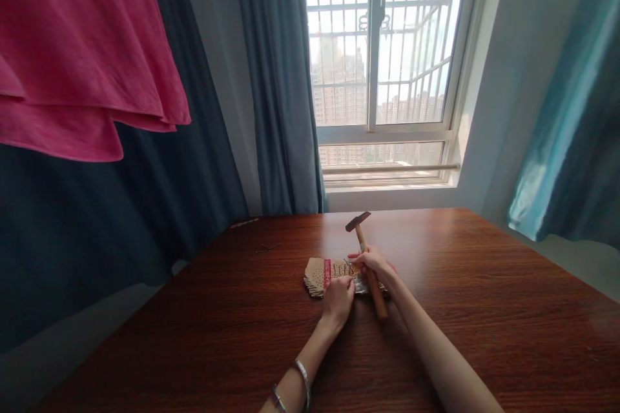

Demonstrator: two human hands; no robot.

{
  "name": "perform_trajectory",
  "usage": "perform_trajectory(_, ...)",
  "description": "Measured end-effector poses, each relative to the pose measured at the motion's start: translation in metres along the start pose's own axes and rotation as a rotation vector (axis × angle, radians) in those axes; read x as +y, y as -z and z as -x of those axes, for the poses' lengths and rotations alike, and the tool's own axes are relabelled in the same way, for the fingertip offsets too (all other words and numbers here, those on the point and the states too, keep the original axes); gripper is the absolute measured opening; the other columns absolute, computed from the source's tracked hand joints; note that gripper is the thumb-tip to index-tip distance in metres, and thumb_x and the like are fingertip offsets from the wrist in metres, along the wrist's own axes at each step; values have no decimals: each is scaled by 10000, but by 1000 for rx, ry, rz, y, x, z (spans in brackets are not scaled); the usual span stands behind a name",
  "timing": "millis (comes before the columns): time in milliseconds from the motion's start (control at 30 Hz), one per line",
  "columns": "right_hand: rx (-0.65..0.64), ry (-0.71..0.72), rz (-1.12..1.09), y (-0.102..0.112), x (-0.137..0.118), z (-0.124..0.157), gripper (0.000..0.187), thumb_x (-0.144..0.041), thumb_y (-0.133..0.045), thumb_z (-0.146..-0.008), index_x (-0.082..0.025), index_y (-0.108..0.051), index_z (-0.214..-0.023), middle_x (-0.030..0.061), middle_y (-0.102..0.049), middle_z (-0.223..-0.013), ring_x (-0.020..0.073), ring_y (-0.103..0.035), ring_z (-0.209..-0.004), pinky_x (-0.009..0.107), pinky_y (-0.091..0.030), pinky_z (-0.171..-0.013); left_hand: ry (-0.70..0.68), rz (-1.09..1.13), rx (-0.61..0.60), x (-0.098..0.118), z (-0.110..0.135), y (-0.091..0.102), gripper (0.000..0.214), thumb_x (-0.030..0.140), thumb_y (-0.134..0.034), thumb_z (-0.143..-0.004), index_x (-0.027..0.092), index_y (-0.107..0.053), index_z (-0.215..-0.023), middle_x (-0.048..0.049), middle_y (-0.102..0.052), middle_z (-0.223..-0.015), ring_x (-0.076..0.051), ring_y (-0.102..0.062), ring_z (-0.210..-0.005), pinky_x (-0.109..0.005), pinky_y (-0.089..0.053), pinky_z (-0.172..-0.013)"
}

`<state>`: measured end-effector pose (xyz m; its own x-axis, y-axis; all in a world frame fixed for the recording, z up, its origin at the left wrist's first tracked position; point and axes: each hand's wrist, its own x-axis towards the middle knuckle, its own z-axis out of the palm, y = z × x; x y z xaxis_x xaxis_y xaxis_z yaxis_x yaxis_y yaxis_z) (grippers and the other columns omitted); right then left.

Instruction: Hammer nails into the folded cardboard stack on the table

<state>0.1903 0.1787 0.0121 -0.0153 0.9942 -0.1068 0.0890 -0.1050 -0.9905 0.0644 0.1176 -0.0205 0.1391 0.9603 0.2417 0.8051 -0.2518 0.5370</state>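
Note:
A hammer (361, 239) with a dark metal head and a wooden handle is in my right hand (372, 261), its head pointing up and away. The fingers wrap the handle, while a fingertip or two reach left over a layered cardboard stack (316, 271). This stack lies flat on the table, dotted with small holes and crossed by a red band. Several thin dark nails (343, 267) stick up from its middle. At the near edge of the cardboard, my left hand (339, 297) is closed against it; its fingertips are largely hidden.
The brown wooden table (217, 322) carries a few thin dark pieces (268, 248) at the left, perhaps nails. A pale strip (245, 222) lies by the far left edge. Behind are a barred window (371, 77) and blue curtains (276, 77); a pink cloth (87, 58) hangs upper left.

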Motion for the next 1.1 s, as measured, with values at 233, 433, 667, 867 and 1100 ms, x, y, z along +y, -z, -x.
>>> perform_trajectory(233, -59, 35, 76, -2, 10, -5, 191, -5, -525, -534, -115, -585, -679, -22, -550, -499, 30, -370, -369, 167, -273, -358, -27, 39, 9, -4, -1, -2, 275, 238, -403, -829, 209, -671, -884, -73, -673, -821, -175, -611, -782, -254, -417, -718)
perform_trajectory(433, -86, 67, 114, -1, 16, -13, 175, -19, -532, -545, -104, -603, -680, -46, -493, -430, 32, -371, -350, 163, -282, -345, -34, 51, 14, -4, -1, -3, 271, 229, -409, -825, 190, -676, -854, -72, -675, -802, -159, -613, -759, -234, -419, -710)
perform_trajectory(667, -117, 56, 140, 0, 27, -20, 123, -41, -569, -532, -114, -569, -631, -52, -486, -412, 44, -403, -317, 158, -312, -311, -40, 18, 12, -3, -1, -2, 273, 206, -403, -831, 182, -674, -856, -62, -677, -806, -140, -609, -743, -213, -405, -679)
perform_trajectory(867, -88, 86, 136, 4, 34, -23, 132, -105, -638, -549, -131, -522, -608, -52, -488, -431, 32, -402, -319, 142, -292, -299, -15, 42, 22, -3, -2, -3, 266, 205, -419, -826, 178, -682, -856, -68, -677, -785, -141, -605, -738, -217, -404, -698)
perform_trajectory(1100, -70, 119, 127, 13, 42, -22, 186, -210, -673, -574, -140, -503, -601, -62, -460, -412, 37, -386, -299, 160, -299, -289, -18, 56, 23, -4, -3, -5, 270, 194, -415, -825, 177, -684, -821, -69, -674, -769, -143, -603, -733, -223, -402, -701)
